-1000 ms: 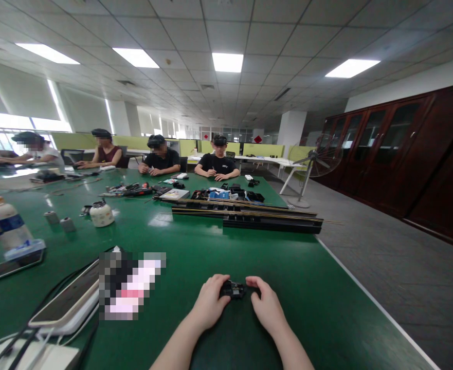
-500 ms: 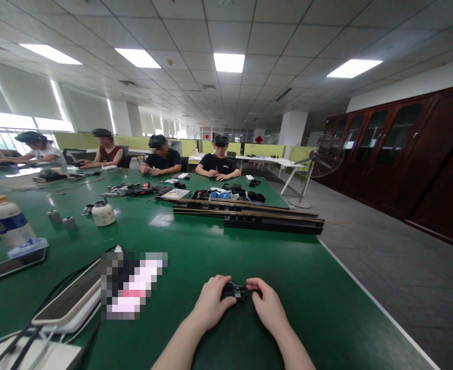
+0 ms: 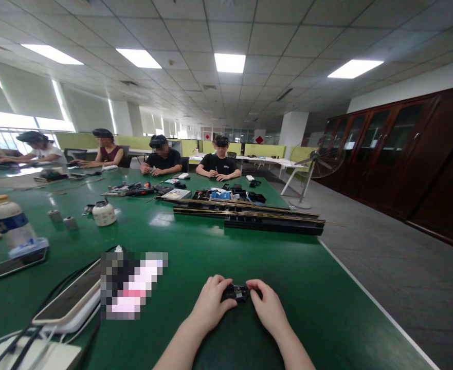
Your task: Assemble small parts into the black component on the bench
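A small black device [image 3: 237,293] with exposed inner parts, perhaps an opened housing, is low over or on the green table in front of me. Around its left end my left hand [image 3: 211,302] is closed, thumb on the near side and fingers on the far side. My right hand [image 3: 267,303] is at the device's right end, its thumb and index fingertips pinched close together. A tiny reddish spot shows by those fingertips; what they hold is too small to make out.
Long black rails [image 3: 274,224] with thin brass-coloured rods lie across the table ahead. To my left are a phone [image 3: 70,293], cables, a white jar [image 3: 104,213] and a bottle [image 3: 8,223]. Several people sit at the far side. A fan [image 3: 313,164] stands right of the table.
My right thumb and index fingertips have come closer together at the device's right end, and a reddish spot now shows there. My left hand keeps its hold.
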A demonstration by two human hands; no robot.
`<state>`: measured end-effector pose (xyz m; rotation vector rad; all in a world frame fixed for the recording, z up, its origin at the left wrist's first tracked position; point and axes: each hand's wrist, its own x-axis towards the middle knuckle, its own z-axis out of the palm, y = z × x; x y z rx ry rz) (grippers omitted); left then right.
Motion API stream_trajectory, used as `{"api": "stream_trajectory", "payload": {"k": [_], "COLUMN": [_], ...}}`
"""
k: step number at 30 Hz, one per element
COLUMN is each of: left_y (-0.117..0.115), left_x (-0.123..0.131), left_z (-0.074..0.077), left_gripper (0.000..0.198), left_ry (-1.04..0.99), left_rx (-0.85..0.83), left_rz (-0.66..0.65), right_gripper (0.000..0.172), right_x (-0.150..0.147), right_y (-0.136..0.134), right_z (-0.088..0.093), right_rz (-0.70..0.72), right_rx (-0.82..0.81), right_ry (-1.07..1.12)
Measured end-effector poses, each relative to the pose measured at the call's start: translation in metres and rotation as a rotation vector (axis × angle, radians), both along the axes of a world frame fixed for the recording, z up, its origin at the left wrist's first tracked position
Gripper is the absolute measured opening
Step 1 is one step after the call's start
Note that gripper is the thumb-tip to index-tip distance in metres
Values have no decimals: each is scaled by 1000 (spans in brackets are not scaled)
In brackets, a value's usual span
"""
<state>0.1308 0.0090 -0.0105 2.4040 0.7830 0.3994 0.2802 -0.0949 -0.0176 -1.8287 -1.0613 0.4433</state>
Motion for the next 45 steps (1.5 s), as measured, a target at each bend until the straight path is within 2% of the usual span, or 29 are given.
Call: {"api": "stream_trajectory", "payload": {"k": [8,18,27,35,41,45], "left_y": [3,4,3,3,1,0], "left_x": [1,0,0,0,-1,-1], "left_z": [-8,-12,-10,-10,-6,-4], "left_gripper": [48,48,43,41,45,46], "left_ry": [-2,-50,-55,-63,-36,-21], "left_rx": [50,19,17,12,-4,-14], "left_rz": [-16,-20,-8,-6,0,1], "right_gripper": [23,17,16,15,22,30], "right_x": [-10,-17,-16,-16,-8,-3], "right_y": [-1,0,3,3,4,6], "right_z": [5,9,4,9,7,3], "right_rz": [123,121,118,85,19,-14], "right_rx": [29,-30,-26,26,91,222], "right_ry": [-128,-226,-204,-60,155,371]}}
